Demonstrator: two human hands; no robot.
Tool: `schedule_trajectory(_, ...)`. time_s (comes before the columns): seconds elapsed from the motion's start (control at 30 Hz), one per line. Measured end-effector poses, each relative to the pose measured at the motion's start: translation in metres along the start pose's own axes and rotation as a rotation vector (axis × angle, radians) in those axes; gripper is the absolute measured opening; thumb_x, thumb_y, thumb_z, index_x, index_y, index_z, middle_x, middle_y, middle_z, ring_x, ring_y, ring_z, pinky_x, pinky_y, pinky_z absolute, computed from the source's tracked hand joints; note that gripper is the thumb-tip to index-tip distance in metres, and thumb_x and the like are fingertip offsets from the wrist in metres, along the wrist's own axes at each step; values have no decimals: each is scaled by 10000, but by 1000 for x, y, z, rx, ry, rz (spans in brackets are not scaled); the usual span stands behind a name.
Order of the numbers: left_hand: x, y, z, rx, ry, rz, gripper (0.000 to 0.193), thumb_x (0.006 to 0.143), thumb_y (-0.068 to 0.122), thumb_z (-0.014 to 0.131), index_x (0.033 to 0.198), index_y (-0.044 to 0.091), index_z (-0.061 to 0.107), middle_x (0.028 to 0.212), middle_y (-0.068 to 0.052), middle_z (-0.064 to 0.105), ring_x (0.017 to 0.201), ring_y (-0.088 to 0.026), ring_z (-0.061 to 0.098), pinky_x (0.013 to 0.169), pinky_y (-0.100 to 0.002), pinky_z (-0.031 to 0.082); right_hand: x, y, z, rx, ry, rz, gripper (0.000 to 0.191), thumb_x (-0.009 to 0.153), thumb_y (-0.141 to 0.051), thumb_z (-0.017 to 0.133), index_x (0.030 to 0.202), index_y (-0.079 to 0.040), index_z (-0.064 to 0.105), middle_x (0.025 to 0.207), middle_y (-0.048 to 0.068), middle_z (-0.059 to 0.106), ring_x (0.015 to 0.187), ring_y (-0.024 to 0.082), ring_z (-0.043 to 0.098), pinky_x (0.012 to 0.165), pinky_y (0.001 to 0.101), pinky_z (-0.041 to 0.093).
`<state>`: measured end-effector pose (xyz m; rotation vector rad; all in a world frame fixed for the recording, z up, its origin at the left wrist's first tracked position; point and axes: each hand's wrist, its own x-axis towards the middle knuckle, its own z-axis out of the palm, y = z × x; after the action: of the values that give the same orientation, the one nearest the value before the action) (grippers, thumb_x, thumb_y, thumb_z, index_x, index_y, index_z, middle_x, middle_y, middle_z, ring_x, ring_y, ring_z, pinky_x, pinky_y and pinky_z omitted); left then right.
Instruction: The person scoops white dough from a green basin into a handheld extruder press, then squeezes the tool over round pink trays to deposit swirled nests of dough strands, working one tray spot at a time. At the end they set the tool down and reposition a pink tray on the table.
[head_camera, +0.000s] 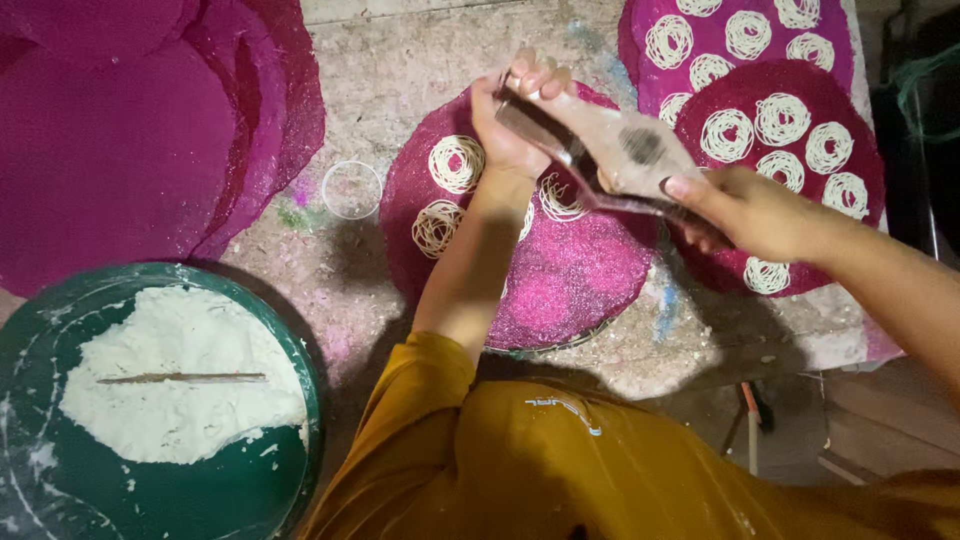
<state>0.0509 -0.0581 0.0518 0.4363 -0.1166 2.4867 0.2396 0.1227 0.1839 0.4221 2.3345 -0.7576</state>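
Note:
Both of my hands hold a wooden press tool (615, 150) above a round magenta mesh mat (580, 275). My left hand (515, 115) grips its far end, fingers curled over the top. The near end sits in my right hand (745, 210). Several pale noodle-like spirals lie on the mat, among them one spiral (456, 163) near its far left and another spiral (437, 227) below it. The tool hides part of the mat's far side.
A green basin (250, 500) with white dough (180, 375) and a thin stick (180, 378) sits at the near left. Stacked bare magenta mats (120, 140) lie far left. Mats covered in spirals (780, 120) lie far right. A small clear cup (352, 188) stands between them.

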Motion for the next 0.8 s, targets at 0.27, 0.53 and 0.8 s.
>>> schedule_trajectory(0.27,4,25,-2,61,-71,-15,257,966,392,453,905,153,527,816,33,518,863,-159,535,824,-354,479,4,-14,19,200,16,-51,729,980,-650,290,774,-41,634,633,86,644,575,219,643,598,397,572)
schedule_trajectory(0.53,10,-3,12,17,69,-14,300,927,396,432,916,133,576,849,-10,593,896,-202,590,908,-415,517,6,12,2,100,92,14,736,1003,-656,324,863,-14,655,693,126,652,622,236,638,625,405,569)
schedule_trajectory(0.8,-44,13,20,1135,353,-775,675,1087,525,169,1371,27,527,934,-137,580,570,-102,463,429,-248,325,6,54,21,199,55,-164,750,981,-667,283,840,-72,717,688,93,710,649,205,696,639,380,579)
